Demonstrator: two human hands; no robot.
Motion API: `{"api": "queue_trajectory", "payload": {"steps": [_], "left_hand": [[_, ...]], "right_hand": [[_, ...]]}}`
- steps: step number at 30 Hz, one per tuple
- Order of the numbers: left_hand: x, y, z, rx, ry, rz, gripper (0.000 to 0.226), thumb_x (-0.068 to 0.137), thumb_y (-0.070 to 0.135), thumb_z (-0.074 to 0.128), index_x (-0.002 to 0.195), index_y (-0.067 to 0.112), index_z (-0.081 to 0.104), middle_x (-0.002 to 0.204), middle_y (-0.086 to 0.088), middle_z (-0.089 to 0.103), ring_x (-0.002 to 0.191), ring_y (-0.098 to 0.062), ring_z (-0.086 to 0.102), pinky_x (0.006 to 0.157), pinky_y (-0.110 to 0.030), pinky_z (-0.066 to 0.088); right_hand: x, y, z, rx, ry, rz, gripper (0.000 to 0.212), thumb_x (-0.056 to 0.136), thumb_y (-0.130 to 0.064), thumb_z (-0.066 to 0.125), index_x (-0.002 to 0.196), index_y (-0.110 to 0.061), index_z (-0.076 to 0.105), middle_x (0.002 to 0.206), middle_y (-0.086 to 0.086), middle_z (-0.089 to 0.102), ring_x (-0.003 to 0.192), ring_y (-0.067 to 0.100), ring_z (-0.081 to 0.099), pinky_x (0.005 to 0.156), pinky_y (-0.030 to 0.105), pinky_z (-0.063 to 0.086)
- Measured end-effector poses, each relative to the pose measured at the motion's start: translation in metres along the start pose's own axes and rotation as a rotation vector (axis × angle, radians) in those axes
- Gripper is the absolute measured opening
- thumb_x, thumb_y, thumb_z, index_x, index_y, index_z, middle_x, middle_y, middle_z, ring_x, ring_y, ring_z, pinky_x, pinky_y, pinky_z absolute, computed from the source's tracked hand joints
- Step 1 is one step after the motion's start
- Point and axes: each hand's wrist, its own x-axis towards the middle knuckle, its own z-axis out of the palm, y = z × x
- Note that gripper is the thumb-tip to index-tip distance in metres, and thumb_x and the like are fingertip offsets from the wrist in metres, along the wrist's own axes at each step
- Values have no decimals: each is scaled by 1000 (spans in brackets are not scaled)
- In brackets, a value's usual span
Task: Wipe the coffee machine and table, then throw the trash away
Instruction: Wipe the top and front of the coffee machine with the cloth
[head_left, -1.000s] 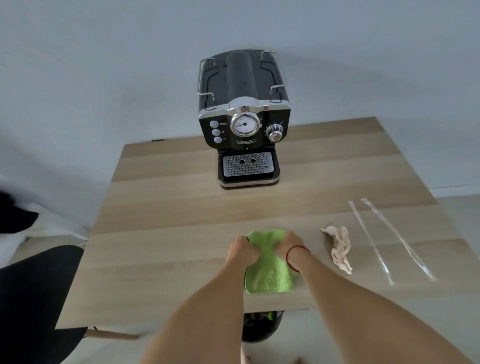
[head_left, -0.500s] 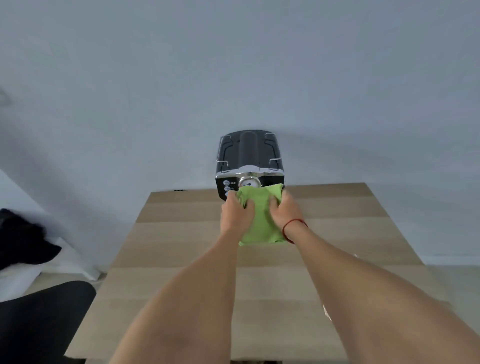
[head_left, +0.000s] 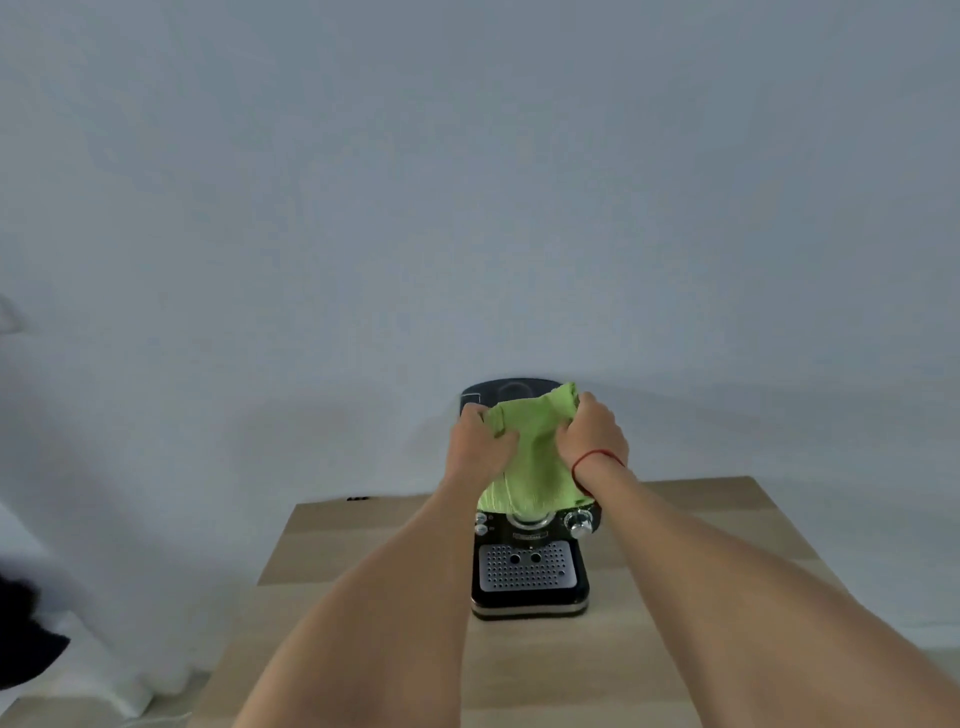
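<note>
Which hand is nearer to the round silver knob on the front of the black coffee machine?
The right hand. It grips the green cloth above the round silver knob; the left hand grips the cloth's other side, up and to the left.

Home: coffee machine (head_left: 530, 566) on wooden table (head_left: 363, 597).

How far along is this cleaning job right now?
Done: nothing looks finished yet. In hand: the left hand and right hand grip a green cloth draped over the top of the coffee machine, wiping it. Left: the machine's front, the wooden table, then the trash, which this view does not show.
</note>
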Motion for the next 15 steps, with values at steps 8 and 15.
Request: {"api": "queue_trajectory", "payload": {"steps": [8, 15], "left_hand": [[60, -42, -6, -37, 72, -269, 40, 98, 21, 30, 135, 9, 42, 124, -12, 56, 109, -29, 56, 92, -38, 45], [77, -52, 14, -162, -50, -258, 53, 104, 33, 14, 147, 4, 28, 150, -15, 35, 139, -30, 32, 112, -39, 25]], "right_hand": [[9, -5, 57, -414, -363, -274, 85, 79, -72, 38, 149, -32, 12, 160, 5, 10, 147, 22, 11, 118, 49, 6], [26, -14, 70, -338, -444, -411, 50, 94, -40, 40, 143, -39, 32, 160, -4, 9, 148, 19, 1, 120, 47, 0]]}}
